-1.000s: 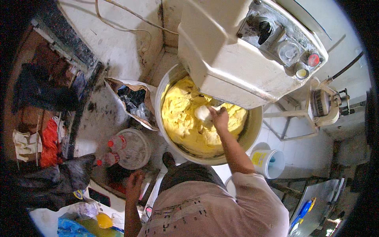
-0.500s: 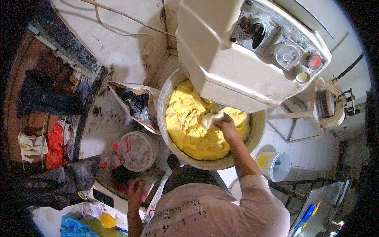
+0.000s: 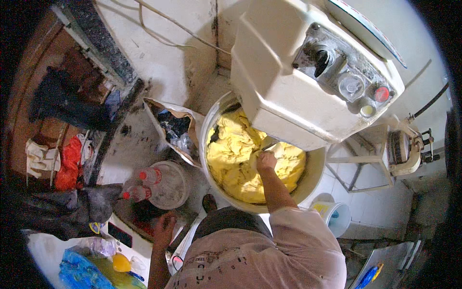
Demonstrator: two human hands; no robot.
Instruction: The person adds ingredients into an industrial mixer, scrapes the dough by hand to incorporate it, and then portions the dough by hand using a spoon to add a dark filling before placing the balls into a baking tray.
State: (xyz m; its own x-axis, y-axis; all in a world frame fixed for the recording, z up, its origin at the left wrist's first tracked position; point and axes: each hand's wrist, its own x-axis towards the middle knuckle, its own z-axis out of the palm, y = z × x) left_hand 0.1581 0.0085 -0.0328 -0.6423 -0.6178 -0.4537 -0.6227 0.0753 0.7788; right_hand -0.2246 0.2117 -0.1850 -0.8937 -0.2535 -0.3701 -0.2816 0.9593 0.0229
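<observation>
A large mixer bowl holds a mass of yellow dough with a torn, lumpy surface. My right hand reaches into it, closed on a pale rounded piece that is mostly covered by my fingers and touches the dough. Part of the mixer's metal hook shows just beyond that hand, under the cream mixer head. My left hand hangs low at my left side, fingers loosely bent and apart, with nothing visible in it.
Left of the bowl are an opened paper sack with plastic inside, a lidded bucket and plastic bottles. A white bucket and a metal stand are at right. A table carries a phone and bags.
My right hand has moved lower and slightly left, further over the dough, and the pale piece is now more hidden. My view has shifted a little. The left hand still hangs at my side.
</observation>
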